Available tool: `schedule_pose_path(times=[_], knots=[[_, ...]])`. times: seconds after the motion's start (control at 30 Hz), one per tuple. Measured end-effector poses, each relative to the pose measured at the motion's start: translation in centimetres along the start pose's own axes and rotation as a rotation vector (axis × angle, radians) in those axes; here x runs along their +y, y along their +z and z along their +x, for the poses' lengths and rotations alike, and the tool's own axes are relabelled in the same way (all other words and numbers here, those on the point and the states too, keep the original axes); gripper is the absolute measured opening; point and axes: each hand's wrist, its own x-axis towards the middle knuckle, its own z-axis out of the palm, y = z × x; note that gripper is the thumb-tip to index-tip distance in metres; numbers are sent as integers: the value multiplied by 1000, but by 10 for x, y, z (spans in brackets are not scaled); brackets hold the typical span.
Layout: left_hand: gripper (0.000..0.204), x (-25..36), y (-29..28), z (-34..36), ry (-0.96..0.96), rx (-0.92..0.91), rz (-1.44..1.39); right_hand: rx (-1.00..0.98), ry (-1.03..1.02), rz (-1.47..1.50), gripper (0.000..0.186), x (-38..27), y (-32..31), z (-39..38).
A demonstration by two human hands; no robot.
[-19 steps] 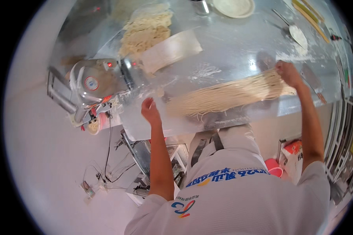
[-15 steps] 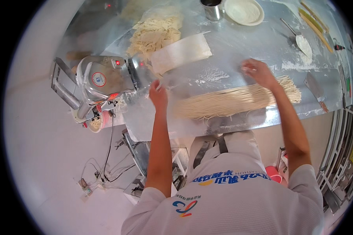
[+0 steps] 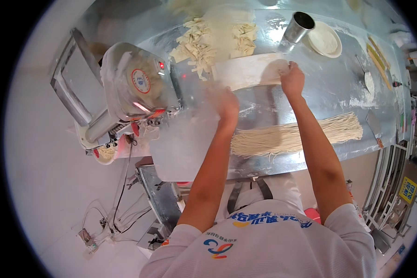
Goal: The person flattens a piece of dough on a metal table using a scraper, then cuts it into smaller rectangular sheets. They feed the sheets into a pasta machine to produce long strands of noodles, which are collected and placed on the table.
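Observation:
A folded, pale dough sheet (image 3: 249,70) lies across the metal table. My right hand (image 3: 292,79) is at its right end, fingers closed on the edge. Near the sheet's lower left corner is my left hand (image 3: 225,104), its fingers smeared by motion, so their grip is unclear. On the near side, a long bundle of thin noodles (image 3: 292,137) lies stretched out beneath my right forearm. Beyond the sheet sits a heap of loose, flat dough strips (image 3: 194,44), partly hidden by a whitish haze.
To the left stands a metal noodle machine (image 3: 136,85) with red lights. A steel cup (image 3: 297,28) and a white bowl of flour (image 3: 326,41) stand at the back right. Farther right lie a floury scoop (image 3: 369,82), wooden-handled brushes (image 3: 380,65) and a cleaver (image 3: 374,123).
Both hands have moved to the dough sheet: the left rightward from beside the machine, the right away from above the noodles to the sheet's right end. The view has shifted.

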Motion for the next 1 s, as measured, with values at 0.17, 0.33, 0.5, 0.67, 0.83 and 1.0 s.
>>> schedule_pose_path(times=[0.17, 0.33, 0.5, 0.67, 0.83, 1.0], knots=[[37, 1, -10, -2, -85, -41, -302, -43, 117, 28, 45, -27, -19, 8], [35, -17, -10, -9, -10, 54, -461, -277, 189, 422, 39, -46, -45, 21], [33, -29, -42, -41, -277, -202, -707, -491, -1, 833, 33, -107, -122, -8], [52, -20, -105, -51, -456, -527, -1240, -600, -289, 738, 31, -176, -222, -31], [86, -11, -169, -57, -36, -341, -975, -676, -458, 670, 29, -214, -279, -42], [70, -30, -260, -63, 220, -247, -753, -758, -602, 623, 26, -286, -324, -62]])
